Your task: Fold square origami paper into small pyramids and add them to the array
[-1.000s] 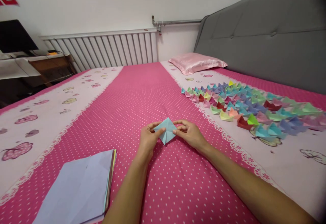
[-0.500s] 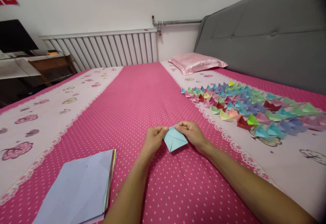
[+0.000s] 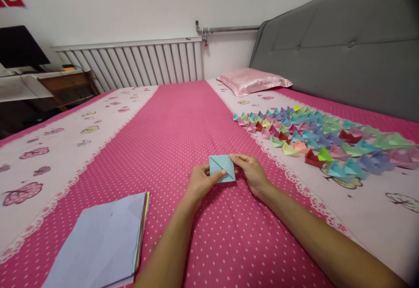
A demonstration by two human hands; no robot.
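A light blue folded paper square (image 3: 222,164), with a diagonal crease line across its face, is held up between both hands just over the pink bedspread. My left hand (image 3: 201,182) is closed on its left side, the thumb lying across the front near the lower middle and the fingers behind. My right hand (image 3: 252,172) pinches the upper right corner between thumb and fingers. Part of the right hand's fingers is hidden behind the paper.
Several rows of colourful folded paper boats (image 3: 327,139) stand at the right. A stack of coloured paper sheets (image 3: 98,240) lies at the lower left. Farther back are a pink pillow (image 3: 253,80), a grey headboard (image 3: 343,48) and a radiator (image 3: 131,64).
The paper has been turned from a tilted position to nearly level edges. My left thumb has slid from its upper left corner to across its front.
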